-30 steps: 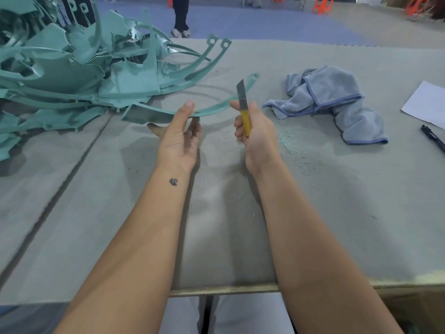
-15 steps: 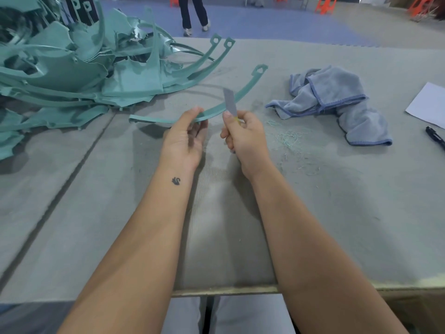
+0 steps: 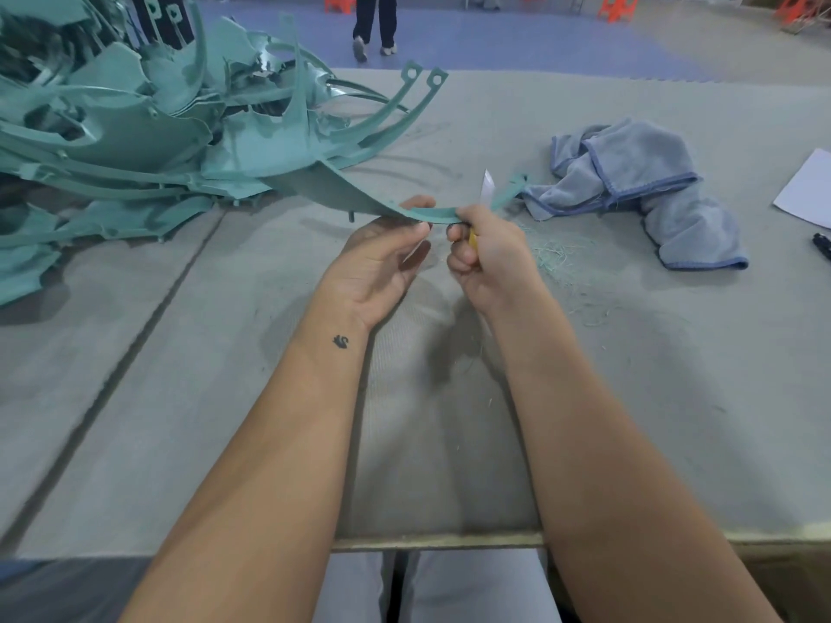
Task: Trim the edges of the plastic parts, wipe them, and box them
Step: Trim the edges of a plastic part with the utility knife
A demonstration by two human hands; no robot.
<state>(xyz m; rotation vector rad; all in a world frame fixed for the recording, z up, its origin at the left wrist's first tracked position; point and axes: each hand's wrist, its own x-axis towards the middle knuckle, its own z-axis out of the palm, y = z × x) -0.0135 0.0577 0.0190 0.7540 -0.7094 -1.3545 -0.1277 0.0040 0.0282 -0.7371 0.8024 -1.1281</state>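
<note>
A long curved teal plastic part (image 3: 341, 191) is held above the table's middle. My left hand (image 3: 382, 258) pinches it from below, thumb on top. My right hand (image 3: 490, 258) grips a yellow-handled utility knife (image 3: 487, 187) just to the right, its blade upright against the part's edge. The part's far end (image 3: 512, 186) sticks out past the blade toward the cloth. A large heap of teal plastic parts (image 3: 148, 128) fills the table's back left.
A crumpled blue-grey cloth (image 3: 638, 182) lies at the right. Thin teal shavings (image 3: 557, 258) are scattered beside my right hand. A white paper sheet (image 3: 809, 186) and a black pen (image 3: 823, 245) sit at the right edge. A person's legs (image 3: 373, 24) show on the floor beyond.
My hands have drawn closer together. The part has turned and dropped lower, and the knife blade now meets its edge near my left fingers.
</note>
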